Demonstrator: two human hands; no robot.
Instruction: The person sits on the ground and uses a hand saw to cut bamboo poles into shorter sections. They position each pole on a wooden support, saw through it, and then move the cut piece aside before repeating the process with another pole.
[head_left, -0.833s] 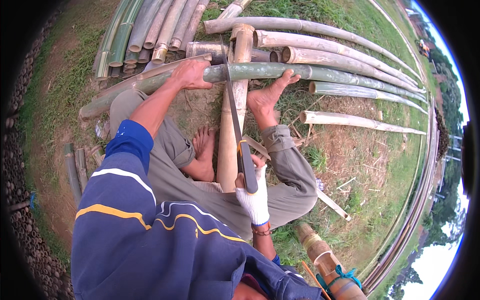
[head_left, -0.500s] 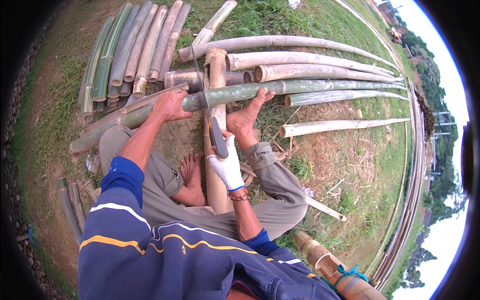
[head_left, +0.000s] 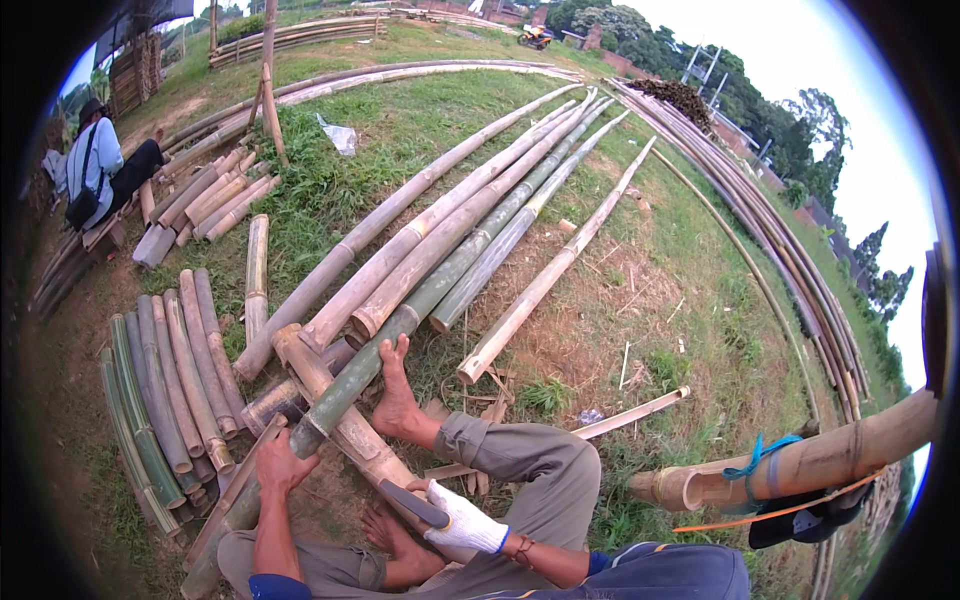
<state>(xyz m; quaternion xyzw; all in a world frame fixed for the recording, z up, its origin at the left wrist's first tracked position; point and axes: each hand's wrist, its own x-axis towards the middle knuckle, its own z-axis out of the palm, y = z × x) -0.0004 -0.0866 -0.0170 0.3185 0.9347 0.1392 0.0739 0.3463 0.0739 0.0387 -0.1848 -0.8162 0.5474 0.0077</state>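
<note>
My bare left hand is closed around the near end of a long green bamboo pole, with its thumb along the top. A split bamboo strip lies along the pole beside this hand. My right hand, in a white knitted glove, grips the dark handle of a handsaw; its blade is hard to make out. The pole rests across a thick bamboo support between my legs. My bare right foot presses against the pole's side beyond the support.
Several long poles stretch away ahead. Cut bamboo lengths lie in a row at left. A thick pole with blue cord juts in at right. Another person sits at far left beside stacked bamboo. A motorcycle stands far off.
My view has tilted up and swung, bringing the seated person and far yard into sight. The saw blade, plain across the pole before, is hard to see now. Both hands keep their holds.
</note>
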